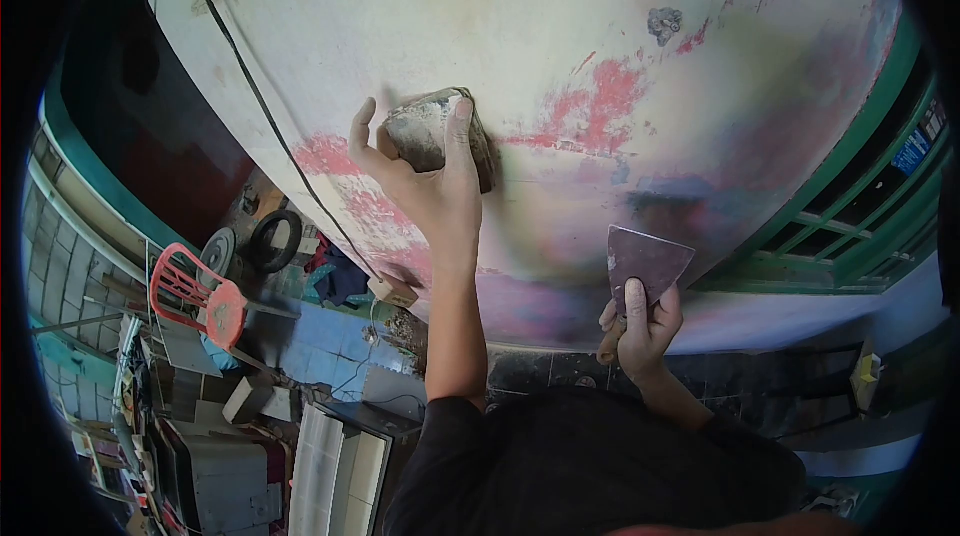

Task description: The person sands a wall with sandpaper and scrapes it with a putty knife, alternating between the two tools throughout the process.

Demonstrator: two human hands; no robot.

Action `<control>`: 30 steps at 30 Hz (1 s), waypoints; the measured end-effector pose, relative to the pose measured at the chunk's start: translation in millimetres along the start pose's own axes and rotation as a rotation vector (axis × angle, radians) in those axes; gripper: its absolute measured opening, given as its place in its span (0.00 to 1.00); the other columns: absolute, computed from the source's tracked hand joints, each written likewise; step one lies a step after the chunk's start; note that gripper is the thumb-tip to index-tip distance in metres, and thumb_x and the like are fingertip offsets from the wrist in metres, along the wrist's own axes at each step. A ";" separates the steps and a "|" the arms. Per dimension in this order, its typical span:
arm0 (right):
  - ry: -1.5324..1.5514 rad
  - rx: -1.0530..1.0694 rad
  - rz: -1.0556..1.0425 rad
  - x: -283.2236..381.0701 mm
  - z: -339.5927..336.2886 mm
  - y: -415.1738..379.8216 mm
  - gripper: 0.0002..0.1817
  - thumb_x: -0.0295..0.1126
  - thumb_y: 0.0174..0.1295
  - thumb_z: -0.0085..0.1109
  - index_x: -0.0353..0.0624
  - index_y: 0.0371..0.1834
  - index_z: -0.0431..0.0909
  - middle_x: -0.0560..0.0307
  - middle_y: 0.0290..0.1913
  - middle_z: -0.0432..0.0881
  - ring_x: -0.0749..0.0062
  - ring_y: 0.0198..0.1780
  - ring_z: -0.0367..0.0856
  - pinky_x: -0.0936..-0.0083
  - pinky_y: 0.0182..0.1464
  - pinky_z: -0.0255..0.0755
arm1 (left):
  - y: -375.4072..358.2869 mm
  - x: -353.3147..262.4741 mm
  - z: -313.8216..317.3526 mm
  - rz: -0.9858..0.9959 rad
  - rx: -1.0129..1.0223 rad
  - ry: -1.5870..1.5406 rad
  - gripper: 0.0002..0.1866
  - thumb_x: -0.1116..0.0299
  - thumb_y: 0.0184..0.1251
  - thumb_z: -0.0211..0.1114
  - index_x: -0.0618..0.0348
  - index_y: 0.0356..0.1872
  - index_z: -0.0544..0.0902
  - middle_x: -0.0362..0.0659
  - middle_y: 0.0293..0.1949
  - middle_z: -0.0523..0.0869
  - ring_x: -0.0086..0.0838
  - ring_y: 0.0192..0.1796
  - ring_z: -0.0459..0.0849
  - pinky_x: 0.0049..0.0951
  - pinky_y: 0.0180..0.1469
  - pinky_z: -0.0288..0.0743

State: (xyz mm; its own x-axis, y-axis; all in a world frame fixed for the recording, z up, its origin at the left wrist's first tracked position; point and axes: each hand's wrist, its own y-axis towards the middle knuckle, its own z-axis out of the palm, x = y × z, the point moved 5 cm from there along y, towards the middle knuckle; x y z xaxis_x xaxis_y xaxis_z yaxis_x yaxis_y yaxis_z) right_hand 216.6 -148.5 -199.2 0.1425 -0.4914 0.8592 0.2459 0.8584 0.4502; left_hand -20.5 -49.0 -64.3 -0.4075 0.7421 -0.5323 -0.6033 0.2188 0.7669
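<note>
My left hand (pixel 430 176) grips a grey, dust-caked sanding block (pixel 420 131) by its sides, thumb on the right edge, fingers on the left. The block lies against the wall (pixel 480 26), whose pale surface has worn pink patches. Lower right, my right hand (pixel 648 331) is closed round the handle of a putty knife (pixel 648 261). Its wide blade points up and stands in front of the wall; whether it touches cannot be made out. Pale dust coats the fingers of both hands.
A black cable (pixel 245 66) hangs down the wall at left. A green window frame (pixel 850 236) borders the wall at right. Lower left are a red plastic chair (pixel 222 311), a tyre (pixel 275 240) and stacked clutter. A dark stool (pixel 850 376) stands at lower right.
</note>
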 end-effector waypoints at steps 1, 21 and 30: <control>-0.002 0.003 -0.024 -0.6 0.2 0.6 0.10 0.25 0.81 0.50 0.33 0.59 0.70 0.54 0.34 0.83 0.77 0.21 0.78 0.78 0.23 0.72 | -2.8 2.6 -0.3 -0.165 0.036 -0.069 0.26 0.66 0.68 0.79 0.67 0.59 0.76 0.51 0.51 0.84 0.33 0.55 0.82 0.36 0.60 0.76; -0.002 -0.023 -0.068 -1.2 12.9 21.2 0.09 0.25 0.81 0.49 0.32 0.57 0.71 0.53 0.34 0.82 0.76 0.21 0.78 0.78 0.23 0.71 | -18.6 -8.3 18.0 -0.109 0.120 0.104 0.21 0.67 0.66 0.80 0.59 0.38 0.71 0.38 0.33 0.77 0.18 0.33 0.74 0.23 0.36 0.70; 0.040 -0.009 -0.129 -6.5 22.4 23.3 0.11 0.25 0.81 0.47 0.31 0.60 0.70 0.52 0.34 0.83 0.78 0.20 0.76 0.80 0.23 0.70 | -34.2 2.0 17.3 -0.170 0.177 0.030 0.23 0.67 0.64 0.82 0.60 0.37 0.70 0.38 0.32 0.79 0.16 0.35 0.75 0.21 0.38 0.71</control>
State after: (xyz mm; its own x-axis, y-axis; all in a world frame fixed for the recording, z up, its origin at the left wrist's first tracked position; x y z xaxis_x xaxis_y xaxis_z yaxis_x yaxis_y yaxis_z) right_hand 200.0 -122.0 -188.9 0.1469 -0.6032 0.7840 0.2728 0.7865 0.5540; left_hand 11.2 -44.0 -85.3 -0.3324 0.6667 -0.6671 -0.5363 0.4483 0.7151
